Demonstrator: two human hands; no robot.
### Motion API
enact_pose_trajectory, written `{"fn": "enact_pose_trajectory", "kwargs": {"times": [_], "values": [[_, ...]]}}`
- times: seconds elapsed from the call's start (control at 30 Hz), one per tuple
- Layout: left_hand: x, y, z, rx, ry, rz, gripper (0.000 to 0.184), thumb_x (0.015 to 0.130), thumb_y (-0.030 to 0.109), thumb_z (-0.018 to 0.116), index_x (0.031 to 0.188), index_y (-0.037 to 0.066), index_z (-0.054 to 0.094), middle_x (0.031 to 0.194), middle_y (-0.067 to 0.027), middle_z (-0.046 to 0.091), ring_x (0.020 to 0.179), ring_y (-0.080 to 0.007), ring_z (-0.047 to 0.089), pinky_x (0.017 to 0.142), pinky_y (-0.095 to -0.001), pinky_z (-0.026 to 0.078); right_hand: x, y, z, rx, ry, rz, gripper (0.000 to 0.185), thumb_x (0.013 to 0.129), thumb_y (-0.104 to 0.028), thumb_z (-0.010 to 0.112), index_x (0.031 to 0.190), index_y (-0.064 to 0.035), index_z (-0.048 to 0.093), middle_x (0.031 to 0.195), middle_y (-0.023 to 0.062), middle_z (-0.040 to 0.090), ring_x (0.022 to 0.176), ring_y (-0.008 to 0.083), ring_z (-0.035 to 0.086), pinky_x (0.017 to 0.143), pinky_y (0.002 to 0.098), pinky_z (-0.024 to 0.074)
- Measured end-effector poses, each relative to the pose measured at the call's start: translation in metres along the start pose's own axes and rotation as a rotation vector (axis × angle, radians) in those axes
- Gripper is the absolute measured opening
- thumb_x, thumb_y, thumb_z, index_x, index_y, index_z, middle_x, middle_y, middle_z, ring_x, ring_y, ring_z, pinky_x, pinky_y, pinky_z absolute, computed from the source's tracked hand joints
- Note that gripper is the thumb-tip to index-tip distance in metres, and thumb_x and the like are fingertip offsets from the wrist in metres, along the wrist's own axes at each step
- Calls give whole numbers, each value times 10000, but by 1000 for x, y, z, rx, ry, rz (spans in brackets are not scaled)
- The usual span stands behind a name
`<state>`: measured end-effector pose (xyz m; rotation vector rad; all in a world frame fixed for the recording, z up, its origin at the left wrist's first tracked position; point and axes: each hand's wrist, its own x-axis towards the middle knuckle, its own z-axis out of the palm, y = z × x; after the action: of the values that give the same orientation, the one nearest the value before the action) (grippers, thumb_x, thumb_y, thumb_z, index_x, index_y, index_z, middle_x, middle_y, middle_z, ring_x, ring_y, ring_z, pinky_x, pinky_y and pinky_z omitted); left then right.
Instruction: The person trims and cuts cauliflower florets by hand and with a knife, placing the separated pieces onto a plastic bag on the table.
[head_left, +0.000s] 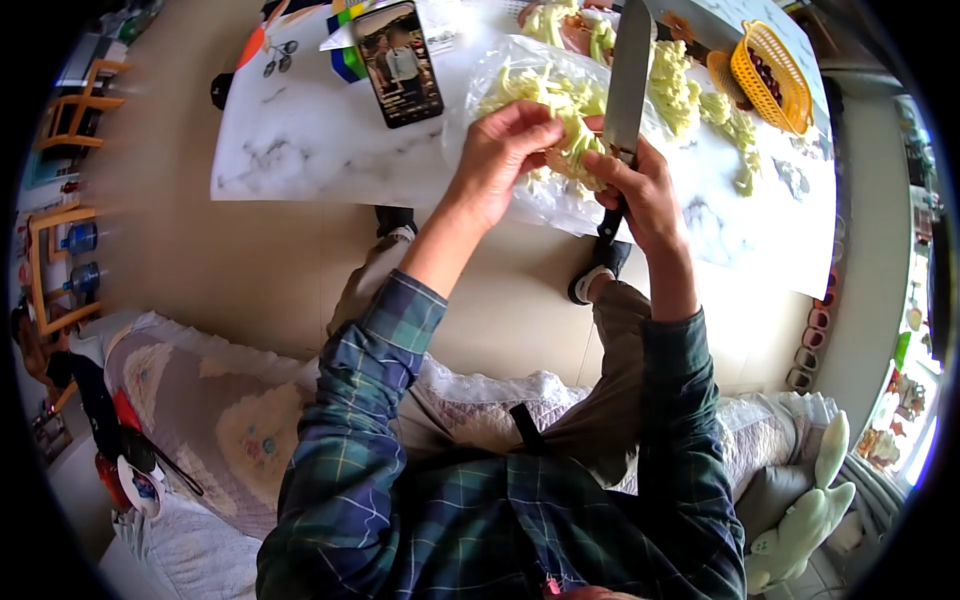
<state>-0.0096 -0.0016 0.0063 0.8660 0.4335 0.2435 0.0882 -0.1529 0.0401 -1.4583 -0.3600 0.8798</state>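
we see the cauliflower piece held up between the two hands, over the see-through plastic bag, where more cut pieces lie. the left hand pinches the piece between thumb and fingers; the right hand grips the knife by its black handle, blade pointing away from the body, with the thumb against the piece. we would expect the piece to be light, firm in the stalk and crumbly at the florets, so we judge the stalk the surest place to take hold. the blade stands just beside it, and we cannot tell which way its cutting edge faces, so fingertips need care. the near edge of the table runs by the bag, below the hands. larger florets sit to the right; we find the easiest room for moving to the left, between the phone and the near edge.
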Motion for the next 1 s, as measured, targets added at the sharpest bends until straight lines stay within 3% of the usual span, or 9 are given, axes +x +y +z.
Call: {"fn": "enact_pose_trajectory", "kwargs": {"times": [0.23, 0.3, 0.43, 0.5, 0.57, 0.73, 0.8, 0.9, 1.0], "values": [[6, 2, -3, 309, 114, 237, 257, 898, 159, 660, 1114, 21, 652, 970, -101, 689, 796, -140, 648, 677, -262, 530, 0, 0, -11, 184, 38, 10, 372, 840, -91, 692, 1164, 19, 545, 704, -18, 482, 557, 60, 408, 481, 217, 349], [6, 5, -1, 913, 273, 554, 263, 881, 160, 674, 1106, 24, 652, 1004, -136, 674, 866, -211, 658, 712, -292, 543, 0, 1, -12, 205, 43, 15, 368, 837, -87, 694, 1157, 21, 546, 694, -22, 469, 554, 60, 406, 480, 217, 347], [0, 8, 6, 1146, 252, 763, 299, 895, 247, 653, 1093, 24, 640, 1080, -133, 627, 910, -228, 607, 727, -335, 518, 1, 8, -11, 134, 38, -25, 379, 826, -114, 713, 1146, 19, 558, 703, -17, 491, 554, 60, 415, 482, 218, 356], [0, 5, 9, 1109, 102, 747, 308, 894, 274, 651, 1037, 1, 644, 975, -119, 645, 831, -232, 620, 689, -319, 506, 2, 8, -8, 28, 49, -36, 395, 817, -147, 726, 1142, 14, 570, 715, -10, 519, 558, 58, 431, 484, 214, 363], [-1, -4, 11, 965, -32, 568, 276, 898, 240, 667, 1035, 1, 659, 845, -20, 617, 638, -65, 487, 549, -222, 400, 2, 7, -8, 6, 37, -25, 399, 807, -175, 737, 1127, 11, 589, 723, -6, 537, 558, 58, 442, 493, 207, 369], [5, -6, 3, 973, -86, 631, 208, 939, 172, 602, 995, -25, 635, 787, -56, 614, 655, -99, 533, 591, -249, 440, -1, 1, -9, -32, 15, 29, 369, 807, -168, 732, 1110, 6, 612, 707, -17, 528, 551, 57, 438, 500, 206, 367], [7, -8, 0, 1161, -11, 873, 182, 957, 147, 566, 994, -27, 604, 803, -83, 631, 670, -130, 564, 613, -273, 460, 0, 6, -14, -31, 5, 64, 357, 814, -155, 717, 1115, 4, 611, 716, -15, 525, 554, 57, 430, 500, 209, 366], [3, -6, 0, 989, 30, 644, 171, 966, 148, 546, 992, -17, 582, 818, -94, 644, 699, -152, 593, 634, -293, 484, 0, 7, -17, 64, 0, 103, 332, 826, -128, 686, 1122, 1, 607, 741, -7, 522, 562, 58, 415, 504, 213, 366], [9, -8, -2, 1074, 138, 778, 181, 951, 160, 565, 1047, 12, 607, 837, -99, 651, 713, -209, 620, 633, -310, 495, 1, 6, -18, 175, 5, 112, 321, 834, -112, 666, 1129, -3, 601, 773, 1, 522, 572, 59, 402, 509, 214, 366]]}}
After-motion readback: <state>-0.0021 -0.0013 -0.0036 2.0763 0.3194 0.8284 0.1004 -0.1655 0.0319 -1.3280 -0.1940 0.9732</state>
